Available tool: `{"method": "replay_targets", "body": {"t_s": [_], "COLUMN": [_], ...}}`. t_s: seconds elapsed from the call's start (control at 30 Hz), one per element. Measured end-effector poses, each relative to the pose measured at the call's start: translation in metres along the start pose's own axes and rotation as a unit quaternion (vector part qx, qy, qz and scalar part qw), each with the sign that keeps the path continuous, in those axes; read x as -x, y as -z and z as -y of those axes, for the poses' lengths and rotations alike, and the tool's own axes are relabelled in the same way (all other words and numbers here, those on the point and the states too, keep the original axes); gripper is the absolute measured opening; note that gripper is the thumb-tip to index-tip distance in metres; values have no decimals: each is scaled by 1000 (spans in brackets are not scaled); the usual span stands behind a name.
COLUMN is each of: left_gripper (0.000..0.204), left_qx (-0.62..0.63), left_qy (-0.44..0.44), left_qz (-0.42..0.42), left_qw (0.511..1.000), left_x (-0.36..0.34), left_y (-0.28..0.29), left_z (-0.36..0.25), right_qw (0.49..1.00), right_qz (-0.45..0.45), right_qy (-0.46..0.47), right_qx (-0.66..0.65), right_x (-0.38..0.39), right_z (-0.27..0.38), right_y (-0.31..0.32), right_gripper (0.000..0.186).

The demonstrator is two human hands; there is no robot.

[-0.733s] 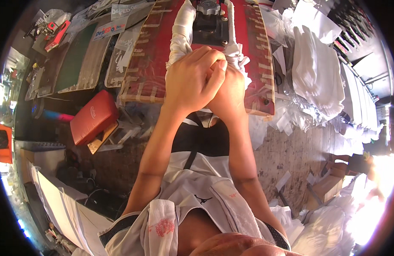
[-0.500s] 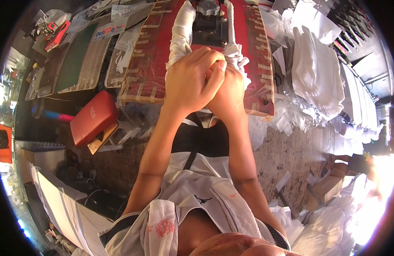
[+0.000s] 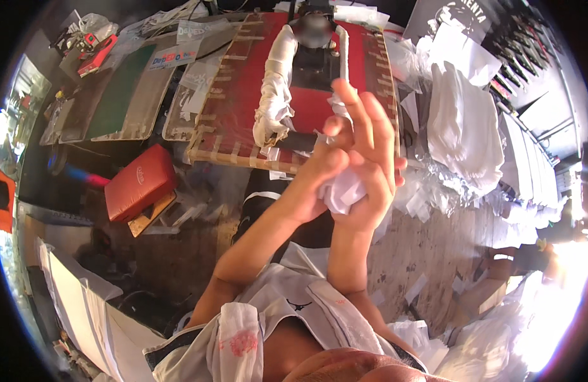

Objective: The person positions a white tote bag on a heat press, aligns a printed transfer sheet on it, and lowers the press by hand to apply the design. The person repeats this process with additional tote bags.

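Note:
In front of my body my two hands meet around a crumpled white piece point(image 3: 344, 191), paper or thin cloth; I cannot tell which. My right hand point(image 3: 373, 143) has its palm turned up toward me, long fingers loosely extended and the white piece against the palm. My left hand point(image 3: 319, 169) comes in from the left, its fingers and thumb curled against the piece. Beyond them is a red board point(image 3: 236, 102) edged with tape strips, bearing a left handle wrapped in white cloth point(image 3: 278, 76), a thinner right bar point(image 3: 344, 57) and a blurred round knob point(image 3: 313, 30).
A red box point(image 3: 141, 181) stands left of the board, and flat panels point(image 3: 122, 95) lie behind it. Folded white cloth point(image 3: 463, 118) is stacked at the right beside crumpled clear plastic point(image 3: 434, 191). White sheets point(image 3: 84, 293) lean at the lower left. Scraps lie on the wooden floor point(image 3: 434, 254).
My clasped hands have come off the wrapped handles and moved nearer and to the right. They have opened out around a white piece that was not visible before. The view has shifted slightly.

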State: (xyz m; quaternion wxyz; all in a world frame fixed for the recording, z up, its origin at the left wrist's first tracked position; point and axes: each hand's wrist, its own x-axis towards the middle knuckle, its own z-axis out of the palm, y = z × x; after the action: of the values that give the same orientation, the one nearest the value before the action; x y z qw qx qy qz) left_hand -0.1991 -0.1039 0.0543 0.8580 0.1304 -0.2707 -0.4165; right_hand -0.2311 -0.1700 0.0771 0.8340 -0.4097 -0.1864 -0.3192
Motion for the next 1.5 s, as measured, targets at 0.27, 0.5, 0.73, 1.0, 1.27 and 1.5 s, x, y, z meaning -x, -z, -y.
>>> {"method": "replay_targets", "body": {"t_s": [0.27,0.5,0.73,1.0,1.27,1.5], "left_gripper": [99,46,34,46,64,57], "left_qx": [-95,-135,-407,-885,-924,-911], "left_qy": [-3,7,-41,-121,14,121], "left_qz": [20,35,-29,19,175,182], "left_qw": [995,990,912,450,341,350], "left_x": [9,11,12,5,-5,-21], "left_y": [28,19,3,9,25,37], "left_z": [-2,-14,-44,-108,-117,-114], "right_qw": [954,973,984,702,529,405], "right_qz": [8,120,72,195,382,467], "right_qy": [-105,-179,-155,-11,-4,-69], "right_qx": [-279,-82,45,685,757,783], "right_x": [7,16,9,-29,-49,-64], "right_z": [-10,-10,25,38,39,24], "right_y": [15,21,3,30,38,33], "right_gripper": [67,63,47,23,46,49]}}
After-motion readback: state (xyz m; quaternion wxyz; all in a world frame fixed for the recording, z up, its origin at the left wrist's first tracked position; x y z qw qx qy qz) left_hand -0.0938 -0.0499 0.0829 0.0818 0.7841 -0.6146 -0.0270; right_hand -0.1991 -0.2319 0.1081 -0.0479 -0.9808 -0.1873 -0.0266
